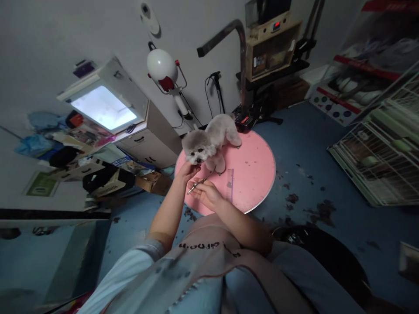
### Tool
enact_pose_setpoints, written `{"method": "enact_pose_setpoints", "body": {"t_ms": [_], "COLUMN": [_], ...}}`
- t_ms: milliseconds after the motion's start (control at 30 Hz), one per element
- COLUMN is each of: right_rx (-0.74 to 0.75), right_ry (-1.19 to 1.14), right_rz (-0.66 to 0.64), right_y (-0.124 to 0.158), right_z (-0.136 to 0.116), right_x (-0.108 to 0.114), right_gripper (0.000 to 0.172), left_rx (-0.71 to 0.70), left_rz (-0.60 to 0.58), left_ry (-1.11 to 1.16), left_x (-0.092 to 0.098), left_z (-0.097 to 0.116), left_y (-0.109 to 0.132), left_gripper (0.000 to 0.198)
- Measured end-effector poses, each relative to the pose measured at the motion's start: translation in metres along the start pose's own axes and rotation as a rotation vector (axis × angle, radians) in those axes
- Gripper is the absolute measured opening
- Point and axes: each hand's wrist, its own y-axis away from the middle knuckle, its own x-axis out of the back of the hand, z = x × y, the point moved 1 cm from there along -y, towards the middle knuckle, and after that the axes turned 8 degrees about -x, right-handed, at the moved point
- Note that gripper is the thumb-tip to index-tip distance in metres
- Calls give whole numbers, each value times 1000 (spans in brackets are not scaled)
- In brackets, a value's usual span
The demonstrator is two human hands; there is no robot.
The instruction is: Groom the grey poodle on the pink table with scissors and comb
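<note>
My right hand (210,195) has its fingers wrapped about the scissors (193,188), above the near-left part of the round pink desk (255,176). My left hand (188,171) cups the chin of the grey dog (220,131) — how tightly its fingers close, I cannot tell. Open room runs from a purple-edged strip (230,185) to the desk's right edge, flecked with hair; the strip's end points at the near edge. Beyond the left edge, a package (121,161) shows part of a word, perhaps "ATURAL" — dark lettering on my apron (203,261) I can't make out. The scissors slant from the left edge toward the dog's front paws; the dog's rump is by the far edge, its head at the left, facing me.
</note>
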Motion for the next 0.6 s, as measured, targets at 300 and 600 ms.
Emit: {"method": "enact_pose_setpoints", "body": {"t_ms": [300, 600], "right_rx": [87, 294], "right_ry": [-379, -146], "right_rz": [189, 485], "right_y": [-49, -95], "right_z": [-35, -93], "right_x": [34, 57], "right_gripper": [40, 18], "left_rx": [-41, -52], "left_rz": [-48, 107], "left_ry": [-137, -125], "left_x": [-4, 0], "left_z": [14, 18], "left_y": [2, 4], "left_gripper": [44, 34]}}
